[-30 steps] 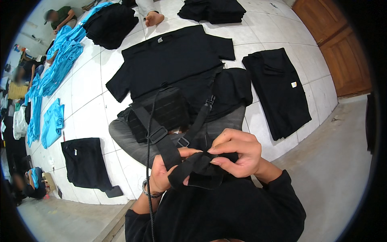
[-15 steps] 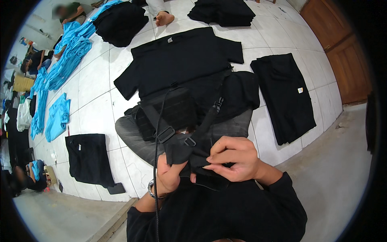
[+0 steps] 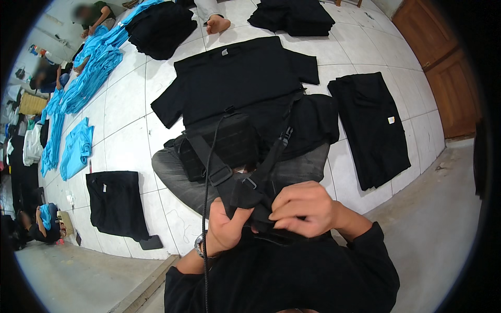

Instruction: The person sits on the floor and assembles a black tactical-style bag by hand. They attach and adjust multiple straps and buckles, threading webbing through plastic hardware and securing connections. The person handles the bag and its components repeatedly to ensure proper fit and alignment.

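Note:
Close to my chest, my left hand [image 3: 227, 229] is closed on a wide black strap [image 3: 244, 197], thumb lying across it. My right hand [image 3: 304, 208] pinches a dark part of the same strap, thumb and fingertips together. Slider buckles [image 3: 221, 175] sit on the straps, which run up to a black pouch [image 3: 229, 148] on my lap. A thin black cord [image 3: 205, 235] hangs past my left wrist. Beyond the pouch a black T-shirt [image 3: 235, 78] lies spread on the floor, its lower part reaching my legs. What my fingers cover underneath is hidden.
Folded black garments lie at right [image 3: 370, 130] and left [image 3: 116, 203]. Black stacks [image 3: 292, 16] and a black heap [image 3: 159, 30] stand farther off. Light-blue garments [image 3: 91, 78] line the left, near several people. A bare foot [image 3: 217, 24] shows at the top; a wooden door [image 3: 443, 68] at right.
Both hands have shifted slightly, with the strap still held between them. The strap's fold near my left thumb has turned. The whole view has moved a little.

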The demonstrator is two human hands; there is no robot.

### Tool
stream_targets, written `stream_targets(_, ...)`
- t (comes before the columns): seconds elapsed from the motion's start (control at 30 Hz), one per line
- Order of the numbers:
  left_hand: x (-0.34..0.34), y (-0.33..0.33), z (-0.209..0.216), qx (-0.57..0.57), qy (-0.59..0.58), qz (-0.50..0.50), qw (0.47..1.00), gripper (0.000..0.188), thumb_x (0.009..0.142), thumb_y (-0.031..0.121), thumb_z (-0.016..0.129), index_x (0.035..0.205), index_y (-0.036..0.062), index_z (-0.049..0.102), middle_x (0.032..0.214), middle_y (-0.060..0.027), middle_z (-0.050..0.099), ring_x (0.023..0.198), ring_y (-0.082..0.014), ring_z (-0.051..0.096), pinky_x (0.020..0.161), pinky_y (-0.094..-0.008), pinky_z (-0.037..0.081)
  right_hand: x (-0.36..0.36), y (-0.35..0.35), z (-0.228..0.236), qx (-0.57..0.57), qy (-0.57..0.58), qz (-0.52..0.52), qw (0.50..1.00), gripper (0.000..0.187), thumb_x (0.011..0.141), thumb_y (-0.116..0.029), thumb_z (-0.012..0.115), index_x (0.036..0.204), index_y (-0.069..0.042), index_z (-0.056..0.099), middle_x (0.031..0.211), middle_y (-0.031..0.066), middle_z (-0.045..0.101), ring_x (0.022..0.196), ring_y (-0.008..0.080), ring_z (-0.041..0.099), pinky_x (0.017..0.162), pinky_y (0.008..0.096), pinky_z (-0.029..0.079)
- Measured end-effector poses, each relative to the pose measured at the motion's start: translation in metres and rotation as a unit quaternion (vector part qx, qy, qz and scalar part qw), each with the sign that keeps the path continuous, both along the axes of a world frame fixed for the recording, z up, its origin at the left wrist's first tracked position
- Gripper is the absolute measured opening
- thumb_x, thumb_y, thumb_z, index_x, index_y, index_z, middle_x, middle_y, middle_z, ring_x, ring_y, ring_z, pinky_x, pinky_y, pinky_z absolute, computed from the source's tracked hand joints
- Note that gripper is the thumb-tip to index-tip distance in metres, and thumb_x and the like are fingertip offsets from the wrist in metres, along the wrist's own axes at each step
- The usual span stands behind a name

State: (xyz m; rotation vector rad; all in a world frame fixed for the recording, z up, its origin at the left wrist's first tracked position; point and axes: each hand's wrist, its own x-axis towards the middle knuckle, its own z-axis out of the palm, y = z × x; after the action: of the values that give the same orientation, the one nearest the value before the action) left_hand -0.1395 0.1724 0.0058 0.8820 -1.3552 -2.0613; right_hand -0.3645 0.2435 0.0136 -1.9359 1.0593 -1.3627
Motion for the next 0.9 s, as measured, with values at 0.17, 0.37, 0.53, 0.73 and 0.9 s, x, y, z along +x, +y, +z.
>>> stream_targets(0.17, -0.004, 0.001, 0.001, -0.046, -0.008, 0.004, 0.999, 0.019, 0.1, 0.004, 0.062, 0.109, -0.0061, 0.075, 0.095, -0.0096, 0.077, 0.079, -0.014, 0.072, 0.069, -0.0281, 0.055, -0.002, -0.002, 0.0, 0.073, -0.023, -0.049, 0.996, 0.021, 0.085, 0.004, 0.083, 0.106, 0.0, 0.081, 0.092, 0.0128, 0.075, 0.073, 0.0255, 0.073, 0.062, 0.0292, 0.054)
stream_targets(0.37, 0.001, -0.005, 0.003, 0.001, -0.025, -0.042, 0.999, 0.02, 0.101, 0.005, 0.06, 0.112, -0.0059, 0.072, 0.093, -0.0104, 0.076, 0.075, -0.014, 0.07, 0.069, -0.0283, 0.055, -0.003, -0.005, 0.005, 0.062, 0.044, -0.057, 0.995, 0.022, 0.085, 0.004, 0.082, 0.107, 0.0, 0.081, 0.094, 0.0118, 0.076, 0.077, 0.0257, 0.075, 0.065, 0.0305, 0.058)
stream_targets(0.53, 0.005, -0.009, -0.001, -0.014, -0.012, -0.077, 0.997, 0.024, 0.102, 0.008, 0.059, 0.119, -0.0068, 0.068, 0.09, -0.01, 0.074, 0.068, -0.015, 0.069, 0.065, -0.0289, 0.055, -0.007, -0.006, 0.005, -0.003, 0.127, -0.05, 0.991, 0.024, 0.084, 0.0, 0.081, 0.108, -0.003, 0.082, 0.095, 0.0105, 0.077, 0.08, 0.0246, 0.076, 0.068, 0.0333, 0.06)
stream_targets(0.73, 0.007, -0.013, -0.005, -0.134, -0.019, -0.14, 0.981, 0.026, 0.1, 0.007, 0.063, 0.124, -0.0043, 0.064, 0.085, -0.0063, 0.071, 0.067, -0.0137, 0.066, 0.065, -0.028, 0.053, -0.01, -0.004, 0.005, -0.014, 0.151, -0.046, 0.987, 0.022, 0.084, -0.002, 0.08, 0.106, -0.003, 0.081, 0.096, 0.0103, 0.077, 0.081, 0.0245, 0.077, 0.07, 0.0338, 0.061)
stream_targets(0.9, 0.005, -0.014, -0.001, -0.116, -0.04, -0.139, 0.983, 0.011, 0.099, 0.007, 0.068, 0.106, -0.0014, 0.07, 0.069, -0.0039, 0.066, 0.06, -0.0143, 0.064, 0.061, -0.0294, 0.049, -0.016, -0.006, 0.001, -0.023, 0.167, -0.027, 0.985, 0.02, 0.084, -0.001, 0.081, 0.105, -0.002, 0.081, 0.097, 0.0109, 0.077, 0.082, 0.0254, 0.077, 0.07, 0.0337, 0.061)
